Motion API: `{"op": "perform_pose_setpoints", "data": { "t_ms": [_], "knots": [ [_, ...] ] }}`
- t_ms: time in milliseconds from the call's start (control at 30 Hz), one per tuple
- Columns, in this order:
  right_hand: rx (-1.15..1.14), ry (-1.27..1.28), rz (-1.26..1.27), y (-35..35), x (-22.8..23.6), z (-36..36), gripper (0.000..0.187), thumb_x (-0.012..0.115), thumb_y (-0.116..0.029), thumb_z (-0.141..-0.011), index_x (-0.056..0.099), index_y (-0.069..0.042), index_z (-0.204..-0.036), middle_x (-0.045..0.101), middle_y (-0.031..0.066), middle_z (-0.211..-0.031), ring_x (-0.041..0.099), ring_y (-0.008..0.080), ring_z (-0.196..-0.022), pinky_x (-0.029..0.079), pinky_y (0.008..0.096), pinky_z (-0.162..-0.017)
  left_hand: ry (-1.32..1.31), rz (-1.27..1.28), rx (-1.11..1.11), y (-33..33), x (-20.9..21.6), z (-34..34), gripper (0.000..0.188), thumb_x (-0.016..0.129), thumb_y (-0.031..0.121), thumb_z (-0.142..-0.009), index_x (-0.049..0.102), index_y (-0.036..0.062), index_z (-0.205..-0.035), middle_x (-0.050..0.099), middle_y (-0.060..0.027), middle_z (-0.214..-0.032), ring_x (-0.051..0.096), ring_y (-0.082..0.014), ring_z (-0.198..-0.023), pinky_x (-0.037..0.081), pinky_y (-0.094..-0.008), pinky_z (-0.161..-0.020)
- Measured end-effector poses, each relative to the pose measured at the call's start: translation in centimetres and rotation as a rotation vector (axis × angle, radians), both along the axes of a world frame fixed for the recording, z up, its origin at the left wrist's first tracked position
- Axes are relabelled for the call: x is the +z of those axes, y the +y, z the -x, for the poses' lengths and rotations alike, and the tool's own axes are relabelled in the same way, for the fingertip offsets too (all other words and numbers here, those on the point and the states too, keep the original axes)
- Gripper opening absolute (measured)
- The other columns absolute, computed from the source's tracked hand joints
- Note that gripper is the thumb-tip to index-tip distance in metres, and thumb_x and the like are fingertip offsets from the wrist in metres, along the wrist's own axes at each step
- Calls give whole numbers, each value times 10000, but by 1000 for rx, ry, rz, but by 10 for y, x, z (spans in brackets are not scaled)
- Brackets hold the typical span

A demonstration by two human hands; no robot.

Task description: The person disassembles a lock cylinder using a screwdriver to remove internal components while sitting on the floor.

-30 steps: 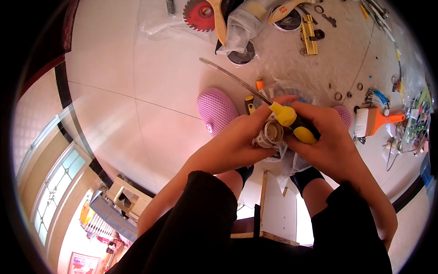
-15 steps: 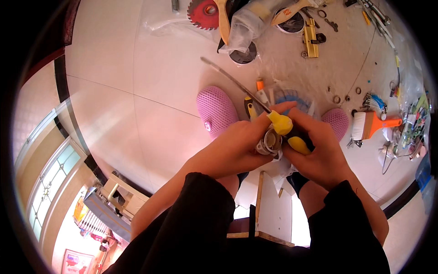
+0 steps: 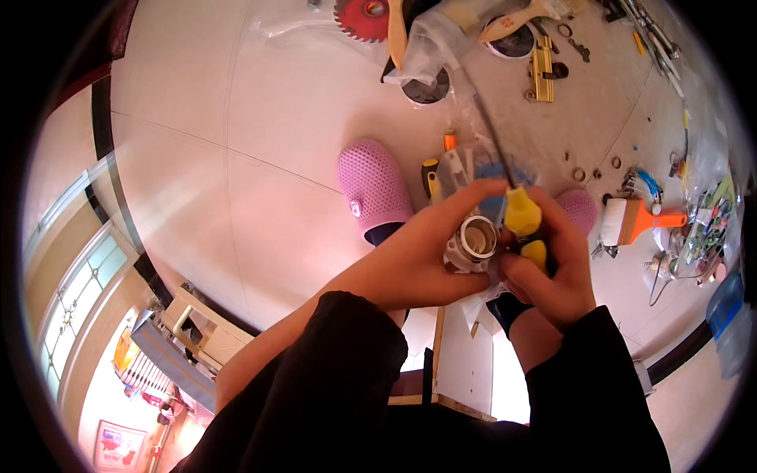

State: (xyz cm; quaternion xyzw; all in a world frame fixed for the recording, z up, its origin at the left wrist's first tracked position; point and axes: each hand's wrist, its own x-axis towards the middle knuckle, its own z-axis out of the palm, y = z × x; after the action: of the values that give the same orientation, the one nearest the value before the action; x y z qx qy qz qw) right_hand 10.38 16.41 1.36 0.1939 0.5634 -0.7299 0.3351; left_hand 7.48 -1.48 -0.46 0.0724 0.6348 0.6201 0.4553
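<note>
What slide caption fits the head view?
Left hand holding a round fitting, right hand gripping a yellow and black screwdriver, above a tiled floor.

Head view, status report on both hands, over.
Left hand holding silvery cylindrical part. Right hand gripping yellow-and-black screwdriver, pointing away from body. Nothing covering part's open mouth.
</note>
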Motion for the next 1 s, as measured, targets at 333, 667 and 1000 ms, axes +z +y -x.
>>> {"op": "perform_pose_setpoints", "data": {
  "t_ms": [333,667,1000],
  "knots": [
    [-310,-140,282,3,12,3,343,607,43,-814,460,-28,-1116,548,47,-889,594,115,-685,402,194,-495,-702,-192,229,10,33,29,721,646,5,-685,402,83,-1359,579,-60,-1096,561,-115,-1002,436,-253,-884],
    [-224,-210,312,17,14,-3,287,676,-13,-799,513,-23,-1035,566,42,-804,594,103,-631,420,197,-459,-780,-222,132,7,30,19,825,641,-33,-686,312,114,-1429,566,-76,-1116,550,-132,-1042,431,-258,-896],
    [-274,-183,297,12,7,-5,220,760,-45,-738,582,-49,-867,578,-11,-682,534,65,-502,380,179,-427,-1096,110,366,35,62,48,759,649,258,-711,374,45,-1386,564,-73,-990,543,-137,-867,407,-237,-736]
  ]
}}
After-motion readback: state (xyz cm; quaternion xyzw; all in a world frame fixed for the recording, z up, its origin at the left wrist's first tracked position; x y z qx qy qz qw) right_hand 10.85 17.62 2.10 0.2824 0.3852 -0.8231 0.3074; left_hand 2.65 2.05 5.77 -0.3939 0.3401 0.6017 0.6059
